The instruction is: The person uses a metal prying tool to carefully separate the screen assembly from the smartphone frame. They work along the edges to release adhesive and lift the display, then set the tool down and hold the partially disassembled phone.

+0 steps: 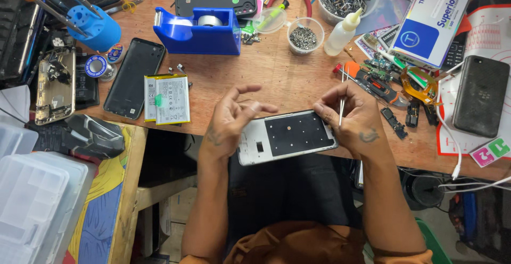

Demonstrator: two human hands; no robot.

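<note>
A silver phone frame (287,136) with a dark inner panel lies at the near edge of the wooden workbench (277,77). My left hand (230,121) rests at its left end, thumb and fingers spread and lifted, holding nothing I can make out. My right hand (351,116) touches the frame's right end and grips thin metal tweezers (341,100), which stand nearly upright with their tips at the frame's upper right corner.
A blue tape dispenser (199,29), a phone battery (167,98), a black phone back (134,77), a cup of screws (304,36), a dropper bottle (343,32), a white and blue box (432,20) and a black phone (481,103) crowd the bench. Clear plastic boxes (37,200) sit lower left.
</note>
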